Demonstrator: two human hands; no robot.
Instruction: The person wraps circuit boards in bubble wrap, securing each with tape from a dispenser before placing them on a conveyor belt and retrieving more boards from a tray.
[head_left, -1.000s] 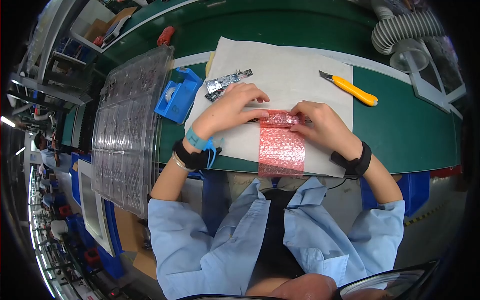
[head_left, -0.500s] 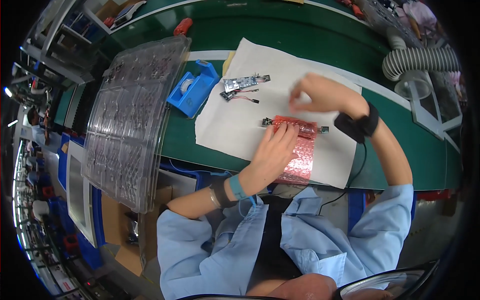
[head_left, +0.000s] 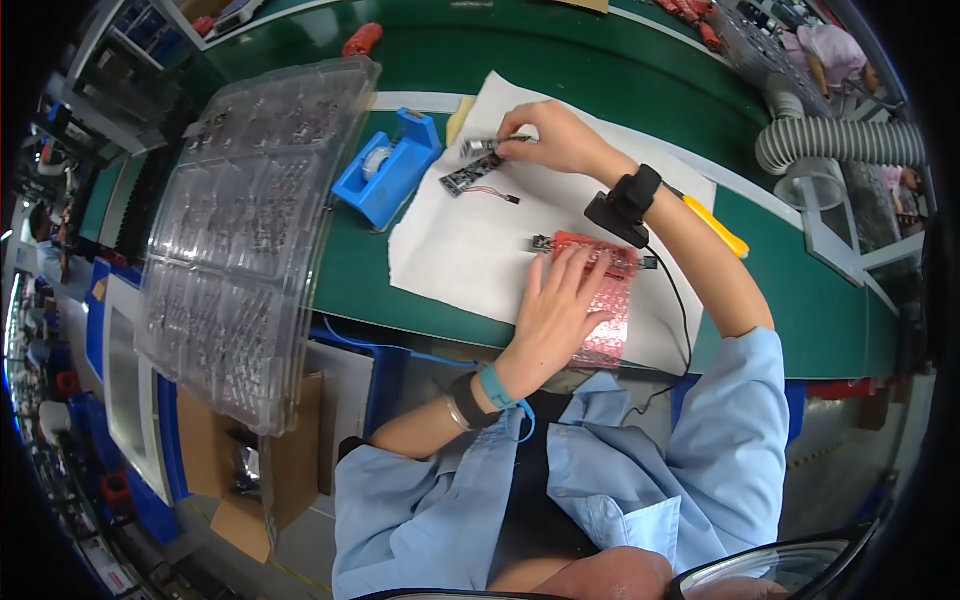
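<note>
My left hand (head_left: 556, 315) lies with fingers spread on a roll of red bubble wrap (head_left: 608, 325), pressing it onto the white sheet. From the roll's two ends stick out small circuit board ends (head_left: 541, 243); the rest inside is mostly hidden. Farther off, my right hand (head_left: 560, 140) pinches one end of a narrow circuit board (head_left: 480, 147), tilted just above another. That other circuit board (head_left: 468, 178) rests on the sheet, with thin red wires and a small black connector trailing from it.
A blue tape dispenser (head_left: 385, 185) stands left of the white sheet (head_left: 440, 255). Beyond it sits a stack of clear compartment trays (head_left: 235, 230) full of small parts. A yellow-handled tool (head_left: 722, 228) lies beneath my right forearm. A ribbed hose (head_left: 840, 143) is at the right; a black cord hangs from my right wrist.
My right hand has moved left and away from me, onto the boards, and has taken hold of one. My left hand stays on the bubble wrap, fingers spread wider. The yellow-handled tool has come into sight.
</note>
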